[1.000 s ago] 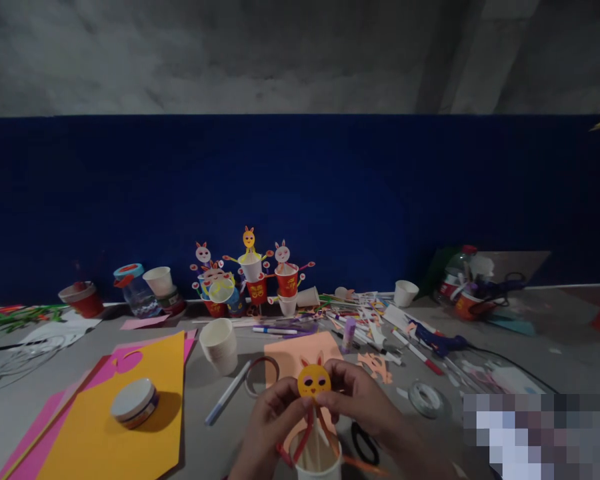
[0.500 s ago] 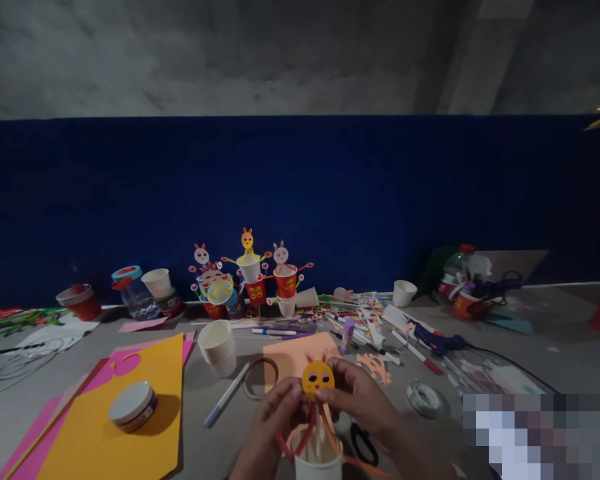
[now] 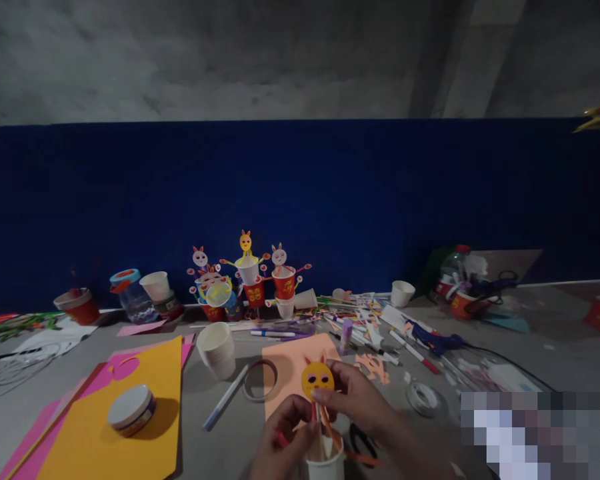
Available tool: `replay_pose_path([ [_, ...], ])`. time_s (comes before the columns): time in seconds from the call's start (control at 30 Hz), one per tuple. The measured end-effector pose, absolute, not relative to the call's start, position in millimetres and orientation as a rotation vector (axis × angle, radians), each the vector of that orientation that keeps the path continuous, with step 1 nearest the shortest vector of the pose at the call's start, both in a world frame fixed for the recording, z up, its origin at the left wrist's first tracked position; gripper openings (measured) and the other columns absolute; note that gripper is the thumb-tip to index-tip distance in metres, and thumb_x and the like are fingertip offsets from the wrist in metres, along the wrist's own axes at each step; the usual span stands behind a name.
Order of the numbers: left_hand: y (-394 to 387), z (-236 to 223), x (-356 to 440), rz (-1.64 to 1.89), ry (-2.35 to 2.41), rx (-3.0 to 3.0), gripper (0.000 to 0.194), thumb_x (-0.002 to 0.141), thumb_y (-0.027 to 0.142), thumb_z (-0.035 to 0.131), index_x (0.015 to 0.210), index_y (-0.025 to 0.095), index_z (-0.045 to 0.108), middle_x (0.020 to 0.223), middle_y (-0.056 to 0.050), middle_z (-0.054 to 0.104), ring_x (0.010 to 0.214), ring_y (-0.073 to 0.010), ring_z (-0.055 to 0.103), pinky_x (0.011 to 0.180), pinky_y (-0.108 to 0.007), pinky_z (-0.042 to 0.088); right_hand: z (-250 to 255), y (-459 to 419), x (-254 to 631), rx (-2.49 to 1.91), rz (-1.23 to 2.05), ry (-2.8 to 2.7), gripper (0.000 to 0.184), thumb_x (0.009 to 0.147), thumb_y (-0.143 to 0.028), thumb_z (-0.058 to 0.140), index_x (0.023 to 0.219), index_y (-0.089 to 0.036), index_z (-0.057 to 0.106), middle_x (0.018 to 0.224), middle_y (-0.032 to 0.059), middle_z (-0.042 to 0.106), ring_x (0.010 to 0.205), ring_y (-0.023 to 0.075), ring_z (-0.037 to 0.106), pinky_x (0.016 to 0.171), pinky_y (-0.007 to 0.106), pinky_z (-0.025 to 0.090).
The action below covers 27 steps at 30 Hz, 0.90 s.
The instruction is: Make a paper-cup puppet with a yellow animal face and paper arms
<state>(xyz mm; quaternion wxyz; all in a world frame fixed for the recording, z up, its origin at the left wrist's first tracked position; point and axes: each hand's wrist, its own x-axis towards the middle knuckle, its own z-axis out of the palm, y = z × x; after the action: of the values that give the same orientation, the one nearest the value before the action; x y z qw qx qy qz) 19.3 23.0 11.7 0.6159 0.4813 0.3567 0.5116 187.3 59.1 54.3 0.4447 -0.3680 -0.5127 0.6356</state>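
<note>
**Two-Hand Hold: Support and Adjust**

The right hand (image 3: 363,399) pinches the rabbit head (image 3: 318,378) near its right edge, above the white cup (image 3: 326,469). The left hand (image 3: 289,433), just below, appears to grip the red strip (image 3: 314,411). Pinch the head lightly to avoid creasing. Work the strip gradually. Keep the orange strip (image 3: 331,427) untangled and the cup upright.

Yellow rabbit face (image 3: 318,379) in right fingers (image 3: 330,399), above white cup (image 3: 326,469)
</note>
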Motion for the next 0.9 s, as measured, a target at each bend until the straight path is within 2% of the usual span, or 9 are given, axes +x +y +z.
replay_pose_path([
  [0.1, 22, 19, 20, 1.222, 0.756, 1.117, 0.032, 0.079, 0.048, 0.076, 0.091, 0.019, 0.074, 0.087, -0.005, 0.07, 0.082, -0.0211, 0.062, 0.076, -0.029, 0.046, 56, 63, 187, -0.973, 1.508, -1.27, 0.041, 0.062, -0.043, 0.089, 0.084, -0.017, 0.066, 0.073, -0.0018, 0.064, 0.061, 0.0128, 0.057, 0.048, 0.02, 0.045],
  [0.2, 20, 20, 22, 1.247, 0.674, 1.093, 0.055, 0.069, 0.056, 0.081, 0.111, 0.022, 0.073, 0.103, -0.008, 0.073, 0.099, -0.027, 0.063, 0.09, -0.035, 0.046, 55, 68, 186, -0.997, 1.47, -1.214, 0.046, 0.061, -0.049, 0.088, 0.087, -0.018, 0.066, 0.073, -0.0016, 0.065, 0.062, 0.0144, 0.058, 0.049, 0.022, 0.046],
  [0.33, 17, 13, 21, 1.143, 0.685, 1.007, 0.057, 0.061, 0.048, 0.089, 0.109, 0.021, 0.073, 0.099, -0.008, 0.075, 0.092, -0.0264, 0.068, 0.083, -0.034, 0.048, 49, 72, 185, -0.975, 1.553, -1.189, 0.055, 0.057, -0.058, 0.088, 0.088, -0.018, 0.065, 0.068, -0.0037, 0.062, 0.051, 0.0105, 0.052, 0.047, 0.023, 0.045],
  [0.43, 15, 11, 15, 1.136, 0.689, 0.929, 0.059, 0.062, 0.049, 0.089, 0.111, 0.022, 0.07, 0.1, -0.009, 0.076, 0.094, -0.0285, 0.07, 0.083, -0.036, 0.05, 39, 68, 192, -0.94, 1.59, -1.159, 0.055, 0.067, -0.065, 0.079, 0.092, -0.018, 0.066, 0.075, -0.0019, 0.065, 0.052, 0.0099, 0.053, 0.049, 0.023, 0.046],
  [0.5, 14, 11, 12, 1.178, 0.687, 0.96, 0.062, 0.061, 0.052, 0.088, 0.112, 0.022, 0.069, 0.106, -0.01, 0.075, 0.101, -0.0313, 0.069, 0.085, -0.038, 0.051, 28, 62, 198, -0.883, 1.604, -1.166, 0.047, 0.074, -0.061, 0.077, 0.093, -0.019, 0.068, 0.081, -0.0002, 0.066, 0.057, 0.0102, 0.055, 0.054, 0.024, 0.047],
  [0.6, 12, 9, 9, 1.274, 0.742, 1.045, 0.07, 0.059, 0.057, 0.088, 0.117, 0.023, 0.069, 0.118, -0.011, 0.073, 0.112, -0.034, 0.066, 0.091, -0.04, 0.051, 10, 49, 208, -0.739, 1.55, -1.292, 0.037, 0.072, -0.049, 0.084, 0.093, -0.021, 0.071, 0.09, 0.0015, 0.064, 0.065, 0.0104, 0.055, 0.06, 0.023, 0.046],
  [0.7, 11, 6, 9, 1.332, 0.809, 1.087, 0.075, 0.057, 0.061, 0.087, 0.121, 0.024, 0.067, 0.124, -0.011, 0.071, 0.118, -0.0353, 0.062, 0.097, -0.042, 0.05, 1, 38, 212, -0.666, 1.426, -1.439, 0.035, 0.078, -0.044, 0.081, 0.107, -0.026, 0.072, 0.106, 0.0034, 0.058, 0.077, 0.0126, 0.056, 0.067, 0.024, 0.045],
  [0.8, 11, 5, 10, 1.328, 0.833, 1.105, 0.076, 0.058, 0.064, 0.085, 0.12, 0.023, 0.068, 0.122, -0.012, 0.071, 0.118, -0.0364, 0.062, 0.095, -0.042, 0.051, 5, 31, 210, -0.645, 1.354, -1.549, 0.03, 0.084, -0.039, 0.076, 0.112, -0.03, 0.072, 0.104, 0.0033, 0.056, 0.084, 0.0152, 0.057, 0.071, 0.026, 0.044],
  [0.9, 12, 6, 9, 1.321, 0.798, 1.089, 0.075, 0.058, 0.064, 0.085, 0.118, 0.023, 0.069, 0.118, -0.012, 0.072, 0.109, -0.0343, 0.066, 0.091, -0.041, 0.052, 13, 30, 206, -0.597, 1.341, -1.542, 0.028, 0.082, -0.038, 0.079, 0.107, -0.029, 0.072, 0.098, 0.0018, 0.055, 0.079, 0.0142, 0.055, 0.069, 0.026, 0.044],
])
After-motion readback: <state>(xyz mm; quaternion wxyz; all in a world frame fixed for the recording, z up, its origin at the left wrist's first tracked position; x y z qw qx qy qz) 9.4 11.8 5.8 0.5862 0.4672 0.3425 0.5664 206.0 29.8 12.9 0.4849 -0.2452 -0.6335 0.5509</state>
